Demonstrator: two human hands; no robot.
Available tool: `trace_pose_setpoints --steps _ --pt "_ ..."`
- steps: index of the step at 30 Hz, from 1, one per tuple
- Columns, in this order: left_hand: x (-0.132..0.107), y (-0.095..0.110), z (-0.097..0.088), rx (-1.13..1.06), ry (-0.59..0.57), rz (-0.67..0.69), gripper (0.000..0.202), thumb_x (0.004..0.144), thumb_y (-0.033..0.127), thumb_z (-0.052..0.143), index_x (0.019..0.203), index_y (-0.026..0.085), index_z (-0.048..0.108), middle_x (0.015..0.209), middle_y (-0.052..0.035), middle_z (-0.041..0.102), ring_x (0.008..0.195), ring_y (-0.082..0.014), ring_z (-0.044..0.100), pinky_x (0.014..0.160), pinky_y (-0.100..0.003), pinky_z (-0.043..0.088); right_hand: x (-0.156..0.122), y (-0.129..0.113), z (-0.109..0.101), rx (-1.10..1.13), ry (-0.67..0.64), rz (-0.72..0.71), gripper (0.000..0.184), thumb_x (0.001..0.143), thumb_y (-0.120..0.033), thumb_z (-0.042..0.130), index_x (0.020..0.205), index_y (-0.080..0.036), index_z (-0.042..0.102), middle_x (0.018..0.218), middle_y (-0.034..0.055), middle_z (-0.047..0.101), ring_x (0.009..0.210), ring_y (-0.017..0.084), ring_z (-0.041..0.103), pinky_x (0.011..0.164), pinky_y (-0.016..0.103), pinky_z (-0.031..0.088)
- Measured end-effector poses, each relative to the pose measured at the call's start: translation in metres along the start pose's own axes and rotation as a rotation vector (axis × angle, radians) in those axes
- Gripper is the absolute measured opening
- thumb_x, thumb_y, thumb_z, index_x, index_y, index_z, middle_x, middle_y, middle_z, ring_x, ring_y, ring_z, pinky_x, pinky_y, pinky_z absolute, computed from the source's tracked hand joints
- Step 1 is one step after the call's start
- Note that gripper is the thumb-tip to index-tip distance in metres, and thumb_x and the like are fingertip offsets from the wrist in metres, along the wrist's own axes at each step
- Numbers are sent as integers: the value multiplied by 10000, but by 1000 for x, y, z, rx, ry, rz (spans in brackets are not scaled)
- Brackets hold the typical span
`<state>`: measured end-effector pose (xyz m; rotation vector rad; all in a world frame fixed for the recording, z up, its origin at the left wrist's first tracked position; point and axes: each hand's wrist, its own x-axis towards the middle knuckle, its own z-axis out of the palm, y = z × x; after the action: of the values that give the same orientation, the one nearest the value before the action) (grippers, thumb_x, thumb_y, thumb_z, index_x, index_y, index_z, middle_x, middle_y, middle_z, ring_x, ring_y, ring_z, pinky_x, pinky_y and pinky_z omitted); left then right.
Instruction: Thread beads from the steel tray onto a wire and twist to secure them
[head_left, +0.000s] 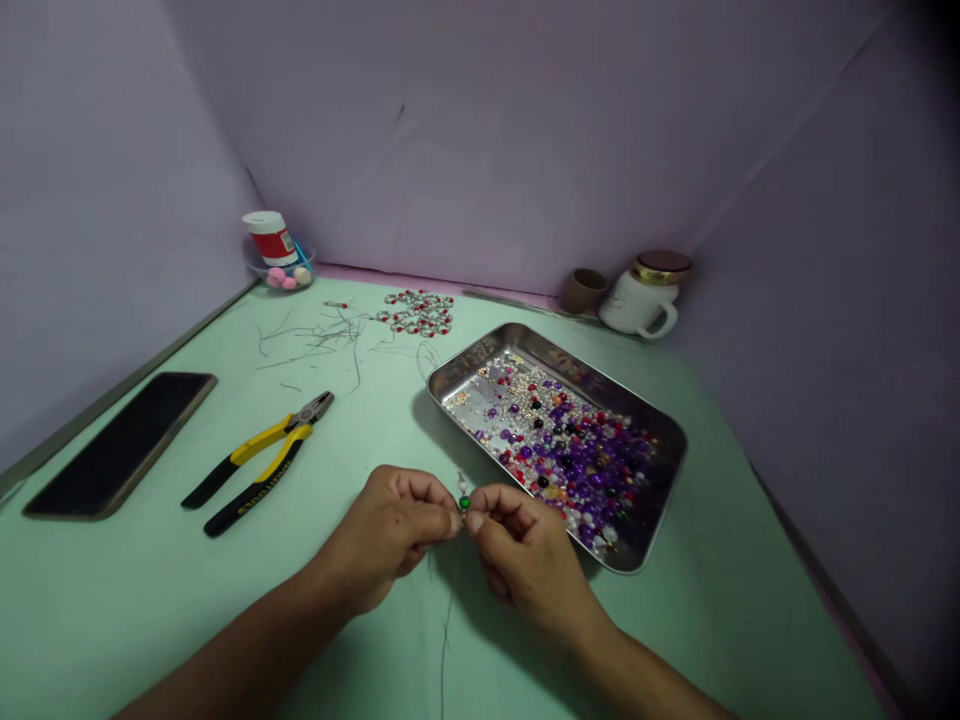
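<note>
My left hand (405,522) and my right hand (521,545) meet near the front middle of the table, both with thumb and forefinger pinched together. Between their fingertips is a short string of beads, with a green bead (464,502) showing and pale beads (462,482) above it. A thin wire (444,650) runs down from below the hands toward the near edge. Just beyond my right hand lies a metal tray (471,430) of mixed purple, red, black, white and clear beads (592,460).
Yellow-and-black pliers (262,460) and a dark phone (124,440) lie at left. Loose wire pieces (322,335) and a red-and-clear beaded chain (416,313) are farther back. A bowl with a white-and-red container (271,238), a brown cup (583,290) and a lidded mug (641,300) stand along the back.
</note>
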<state>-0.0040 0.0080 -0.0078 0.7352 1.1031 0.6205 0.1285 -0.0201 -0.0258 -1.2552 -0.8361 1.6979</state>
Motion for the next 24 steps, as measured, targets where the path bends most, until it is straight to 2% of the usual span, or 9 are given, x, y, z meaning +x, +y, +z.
trace_pose_setpoints --steps 2,4,11,14,20,24 --pt "-1 2 1 66 46 -1 75 510 161 584 463 135 532 307 93 307 285 0 170 304 -167 74 1 -1 1 -28 19 5 211 613 -320 629 638 -165 489 360 -125 330 267 12 255 263 130 218" --pt "-2 3 3 67 44 -7 71 503 162 574 456 140 525 299 97 295 282 0 164 303 -166 75 1 -1 1 -29 15 10 197 610 -305 624 633 -165 487 354 -125 329 264 11 250 262 129 218" --pt "1 -4 2 -110 -106 -38 108 502 173 614 482 146 511 317 106 301 281 5 142 297 -164 63 -1 3 -2 179 -90 56 238 634 -350 621 661 -179 457 328 -136 324 251 4 184 245 114 168" --pt "3 -3 0 -132 -112 -33 139 511 188 642 499 139 513 344 106 318 290 11 135 302 -164 55 0 5 -2 129 -62 18 260 657 -380 628 692 -173 475 335 -129 343 252 10 205 241 115 178" --pt "2 4 -2 74 -7 24 150 574 220 641 529 132 527 337 104 319 305 -5 173 313 -173 80 4 8 -4 39 -7 -36 303 669 -419 642 747 -155 516 386 -116 352 291 18 245 274 134 209" --pt "2 5 -4 172 -21 10 154 615 237 623 545 135 532 326 108 300 309 -9 161 321 -179 77 5 11 -6 4 -19 -100 272 679 -401 640 749 -160 537 450 -97 359 342 29 253 316 158 220"
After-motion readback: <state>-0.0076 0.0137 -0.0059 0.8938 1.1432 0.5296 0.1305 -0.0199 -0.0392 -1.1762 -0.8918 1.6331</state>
